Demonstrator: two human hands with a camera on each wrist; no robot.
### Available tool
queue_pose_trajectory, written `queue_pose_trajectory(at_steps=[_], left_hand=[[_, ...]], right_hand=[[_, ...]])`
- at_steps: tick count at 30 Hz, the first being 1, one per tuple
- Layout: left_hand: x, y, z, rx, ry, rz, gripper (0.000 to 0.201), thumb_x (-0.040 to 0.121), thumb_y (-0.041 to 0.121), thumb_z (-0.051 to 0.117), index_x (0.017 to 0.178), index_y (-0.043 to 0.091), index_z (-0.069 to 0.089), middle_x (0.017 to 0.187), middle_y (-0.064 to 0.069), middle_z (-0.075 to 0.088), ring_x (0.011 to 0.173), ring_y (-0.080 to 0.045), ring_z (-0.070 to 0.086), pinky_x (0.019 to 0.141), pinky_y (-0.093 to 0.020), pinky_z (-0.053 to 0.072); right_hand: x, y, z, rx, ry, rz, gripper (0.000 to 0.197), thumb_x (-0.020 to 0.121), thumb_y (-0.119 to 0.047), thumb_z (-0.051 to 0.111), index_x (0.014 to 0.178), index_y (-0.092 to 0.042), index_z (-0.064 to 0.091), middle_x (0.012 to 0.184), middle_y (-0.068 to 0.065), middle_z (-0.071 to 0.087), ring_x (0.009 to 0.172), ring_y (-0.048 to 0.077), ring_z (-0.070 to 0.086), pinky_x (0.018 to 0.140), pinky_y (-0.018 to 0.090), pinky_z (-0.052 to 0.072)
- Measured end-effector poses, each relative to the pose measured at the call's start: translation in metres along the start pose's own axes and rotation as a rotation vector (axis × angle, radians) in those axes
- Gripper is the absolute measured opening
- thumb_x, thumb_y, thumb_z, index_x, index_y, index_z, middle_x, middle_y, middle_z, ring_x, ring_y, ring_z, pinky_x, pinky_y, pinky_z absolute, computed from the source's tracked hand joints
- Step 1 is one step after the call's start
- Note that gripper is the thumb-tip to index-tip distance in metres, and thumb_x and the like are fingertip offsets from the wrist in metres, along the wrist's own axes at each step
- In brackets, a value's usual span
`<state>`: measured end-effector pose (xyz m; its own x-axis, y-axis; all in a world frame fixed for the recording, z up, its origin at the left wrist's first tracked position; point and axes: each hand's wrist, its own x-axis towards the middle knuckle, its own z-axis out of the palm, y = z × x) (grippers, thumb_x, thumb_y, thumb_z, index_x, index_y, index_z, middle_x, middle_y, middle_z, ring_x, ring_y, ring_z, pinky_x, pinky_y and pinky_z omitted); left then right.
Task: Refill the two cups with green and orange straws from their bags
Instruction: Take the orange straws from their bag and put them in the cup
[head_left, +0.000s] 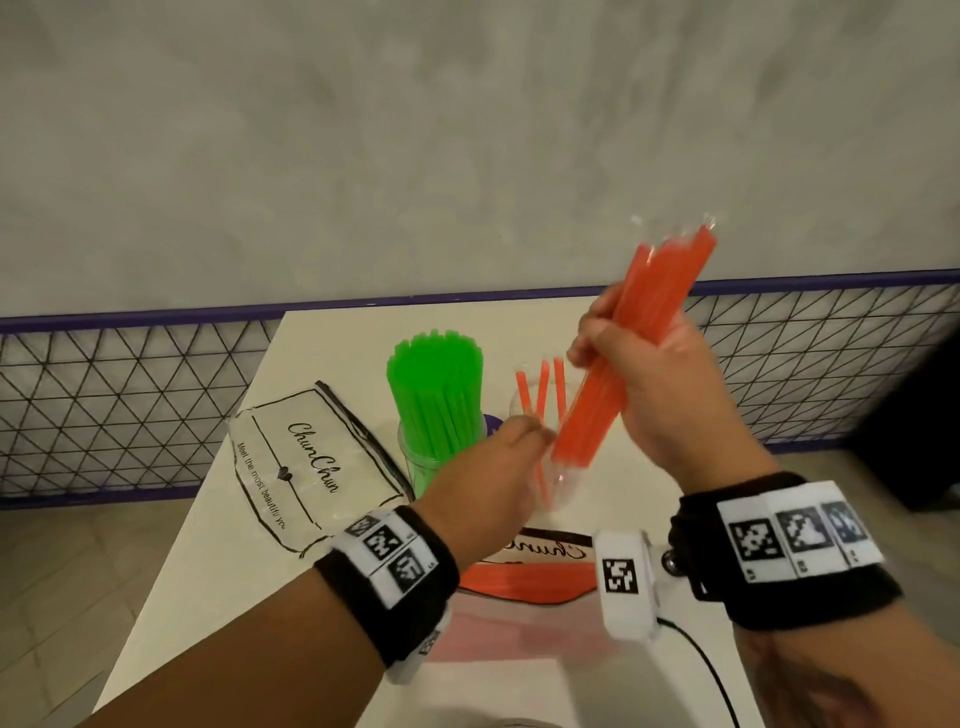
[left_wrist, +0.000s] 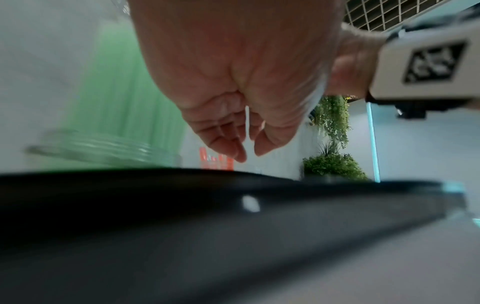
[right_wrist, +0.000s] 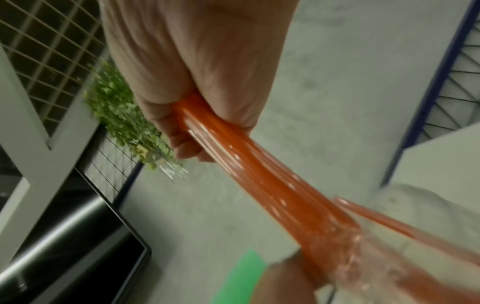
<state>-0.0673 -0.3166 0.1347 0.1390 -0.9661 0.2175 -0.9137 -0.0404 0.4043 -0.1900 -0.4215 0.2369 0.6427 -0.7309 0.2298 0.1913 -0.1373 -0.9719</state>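
Observation:
My right hand (head_left: 618, 338) grips a bundle of orange straws (head_left: 644, 332), tilted with its top toward the far right. The bundle's lower end dips into a clear cup (head_left: 558, 486) that holds three loose orange straws (head_left: 543, 389). In the right wrist view the right hand (right_wrist: 192, 127) is wrapped around the bundle (right_wrist: 272, 185), whose end reaches the cup (right_wrist: 369, 257). My left hand (head_left: 532, 434) is at the cup's rim; in the left wrist view its thumb and fingers (left_wrist: 249, 152) sit either side of a thin pale edge. A second cup (head_left: 431, 467) to the left is packed with green straws (head_left: 436, 395).
An empty printed bag (head_left: 311, 457) lies left of the green cup. A bag with orange straws (head_left: 530, 577) lies near me under my wrists. The white table (head_left: 208, 597) ends at a purple-framed wire fence (head_left: 130, 405) and a grey wall. A cable (head_left: 711, 675) runs at the right.

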Motion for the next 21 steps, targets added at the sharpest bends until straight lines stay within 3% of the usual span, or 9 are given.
queue_pose_trajectory(at_steps=[3, 6, 8, 10, 12, 14, 17, 19, 21], left_hand=[[0.015, 0.007, 0.007, 0.01, -0.035, -0.113, 0.05, 0.092, 0.013, 0.05, 0.141, 0.015, 0.04, 0.142, -0.004, 0.039, 0.117, -0.025, 0.053, 0.092, -0.037, 0.05], [0.021, 0.001, 0.023, 0.056, -0.1, -0.138, 0.046, 0.094, 0.014, 0.047, 0.14, 0.015, 0.041, 0.14, -0.006, 0.043, 0.115, -0.028, 0.055, 0.09, -0.041, 0.05], [0.023, -0.009, 0.033, 0.117, -0.099, -0.089, 0.056, 0.091, 0.007, 0.051, 0.144, 0.017, 0.035, 0.137, -0.003, 0.043, 0.106, -0.024, 0.06, 0.082, -0.033, 0.051], [0.026, -0.018, 0.039, 0.124, -0.074, -0.079, 0.056, 0.089, 0.001, 0.052, 0.141, 0.019, 0.041, 0.129, -0.002, 0.048, 0.096, -0.023, 0.064, 0.078, -0.032, 0.054], [0.027, -0.023, 0.041, 0.116, -0.039, -0.086, 0.042, 0.089, 0.003, 0.052, 0.128, 0.018, 0.056, 0.117, -0.005, 0.055, 0.089, -0.026, 0.064, 0.076, -0.038, 0.055], [0.025, -0.023, 0.041, 0.133, -0.03, -0.098, 0.031, 0.086, 0.003, 0.056, 0.112, 0.016, 0.066, 0.1, -0.005, 0.057, 0.073, -0.026, 0.062, 0.065, -0.039, 0.055], [0.022, -0.025, 0.042, 0.172, -0.041, -0.098, 0.023, 0.085, 0.006, 0.059, 0.102, 0.017, 0.068, 0.093, -0.004, 0.057, 0.068, -0.024, 0.06, 0.061, -0.038, 0.054], [0.021, -0.028, 0.044, 0.173, -0.028, -0.088, 0.024, 0.088, 0.009, 0.056, 0.106, 0.019, 0.068, 0.097, -0.004, 0.058, 0.073, -0.023, 0.061, 0.065, -0.038, 0.054], [0.021, -0.032, 0.045, 0.137, -0.019, -0.097, 0.028, 0.091, 0.012, 0.052, 0.115, 0.021, 0.064, 0.108, -0.004, 0.058, 0.086, -0.023, 0.062, 0.073, -0.038, 0.054]], right_hand=[[0.012, -0.014, -0.002, -0.041, 0.098, -0.151, 0.012, 0.092, -0.008, 0.058, 0.095, -0.019, 0.058, 0.077, -0.005, 0.063, 0.078, 0.014, 0.064, 0.084, 0.034, 0.054], [0.025, -0.006, -0.002, -0.143, 0.179, -0.186, 0.01, 0.092, -0.015, 0.059, 0.094, -0.024, 0.058, 0.079, -0.009, 0.066, 0.084, 0.019, 0.067, 0.085, 0.034, 0.054], [0.031, 0.011, 0.0, -0.205, 0.197, -0.137, 0.008, 0.091, -0.02, 0.06, 0.096, -0.026, 0.06, 0.088, -0.006, 0.068, 0.089, 0.018, 0.067, 0.084, 0.033, 0.054], [0.038, 0.033, 0.004, -0.235, 0.214, -0.065, 0.01, 0.092, -0.021, 0.062, 0.101, -0.025, 0.061, 0.093, -0.003, 0.067, 0.085, 0.01, 0.066, 0.076, 0.025, 0.052], [0.041, 0.055, 0.009, -0.245, 0.227, -0.004, 0.011, 0.092, -0.021, 0.063, 0.104, -0.023, 0.062, 0.094, -0.004, 0.067, 0.08, 0.003, 0.063, 0.071, 0.02, 0.047], [0.042, 0.075, 0.013, -0.264, 0.22, 0.041, 0.012, 0.092, -0.021, 0.063, 0.104, -0.023, 0.062, 0.093, -0.007, 0.067, 0.077, -0.002, 0.061, 0.07, 0.019, 0.046], [0.037, 0.098, 0.016, -0.341, 0.122, 0.079, 0.022, 0.092, -0.021, 0.063, 0.111, -0.029, 0.058, 0.097, -0.012, 0.065, 0.087, -0.003, 0.062, 0.078, 0.022, 0.05], [0.034, 0.111, 0.016, -0.419, 0.055, 0.058, 0.035, 0.088, -0.02, 0.066, 0.114, -0.036, 0.051, 0.102, -0.014, 0.063, 0.094, -0.001, 0.062, 0.085, 0.028, 0.053], [0.03, 0.117, 0.015, -0.476, 0.074, -0.023, 0.055, 0.082, -0.02, 0.072, 0.125, -0.037, 0.042, 0.112, -0.016, 0.058, 0.1, -0.002, 0.059, 0.088, 0.024, 0.052]])
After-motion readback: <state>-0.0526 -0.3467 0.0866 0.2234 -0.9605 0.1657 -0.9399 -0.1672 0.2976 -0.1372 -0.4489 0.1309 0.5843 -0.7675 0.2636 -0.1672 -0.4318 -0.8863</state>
